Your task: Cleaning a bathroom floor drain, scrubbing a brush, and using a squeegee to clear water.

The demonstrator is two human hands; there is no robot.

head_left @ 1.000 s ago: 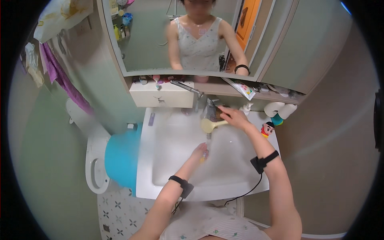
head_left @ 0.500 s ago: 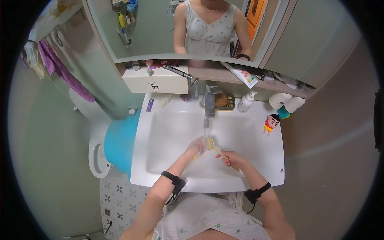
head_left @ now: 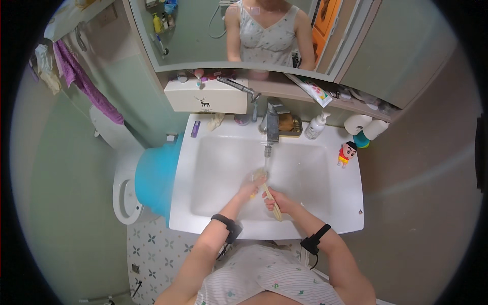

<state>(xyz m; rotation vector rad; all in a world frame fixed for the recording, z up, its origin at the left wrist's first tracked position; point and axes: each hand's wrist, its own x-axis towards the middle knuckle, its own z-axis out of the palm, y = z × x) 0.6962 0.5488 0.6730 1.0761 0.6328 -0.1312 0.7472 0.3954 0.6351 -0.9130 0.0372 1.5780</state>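
Over the white washbasin [head_left: 218, 203], my right hand [head_left: 278, 200] is closed around the pale yellow handle of a scrubbing brush [head_left: 274, 208]. The brush's round head lies under the water falling from the grey tap [head_left: 272, 127]. Against that head sits my left hand [head_left: 249, 187], its fingers curled and partly blurred. A small yellow-orange bit [head_left: 253, 196] shows below the left palm; what it belongs to is hidden.
On the basin's back rim stand a soap dish [head_left: 292, 133], a white pump bottle [head_left: 317, 126] and a small purple box [head_left: 195, 129]. A cartoon figure [head_left: 347, 154] is on the right rim. Left of the basin is a blue tub [head_left: 158, 178]. A shelf [head_left: 277, 87] overhangs behind.
The brush has moved left and its handle now stands steeper, with my right hand shifted left along with it. Its head has come up against my left hand's fingers under the stream.
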